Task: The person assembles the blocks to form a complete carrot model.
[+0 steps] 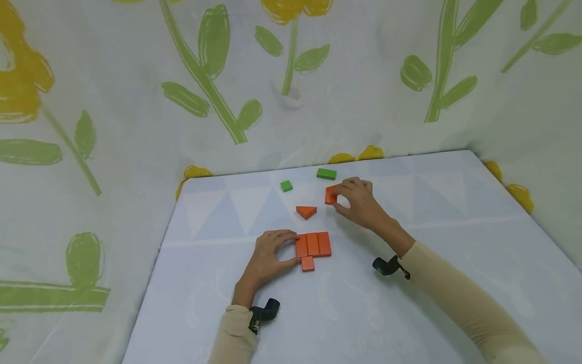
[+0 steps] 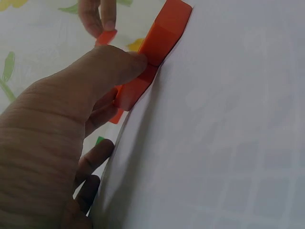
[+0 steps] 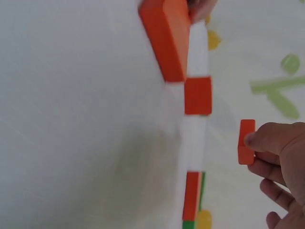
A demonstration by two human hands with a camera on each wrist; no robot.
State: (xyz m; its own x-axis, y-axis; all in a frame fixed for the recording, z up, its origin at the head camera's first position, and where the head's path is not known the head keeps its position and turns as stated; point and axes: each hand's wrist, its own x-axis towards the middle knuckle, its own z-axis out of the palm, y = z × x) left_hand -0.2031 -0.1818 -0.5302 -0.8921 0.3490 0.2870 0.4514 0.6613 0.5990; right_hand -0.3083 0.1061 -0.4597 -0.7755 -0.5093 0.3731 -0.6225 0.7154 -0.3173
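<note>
Three orange blocks (image 1: pixel 312 244) lie side by side on the table, with a smaller orange block (image 1: pixel 307 264) against their near side. My left hand (image 1: pixel 268 255) holds the leftmost block of the row, thumb at its near end and a fingertip at its far end. In the left wrist view, the thumb presses where two orange blocks (image 2: pixel 164 33) meet. Farther back, my right hand (image 1: pixel 364 205) pinches an orange block (image 3: pixel 246 141) between thumb and fingers, held up in the right wrist view. An orange triangular block (image 1: pixel 306 212) lies between the hands.
Green blocks (image 1: pixel 326 174) lie near the table's far edge, one small green block (image 1: pixel 286 185) to the left and another partly behind the right hand. Another orange block (image 3: pixel 191 195) shows low in the right wrist view. A flower-patterned sheet (image 1: pixel 354 91) rises behind the table.
</note>
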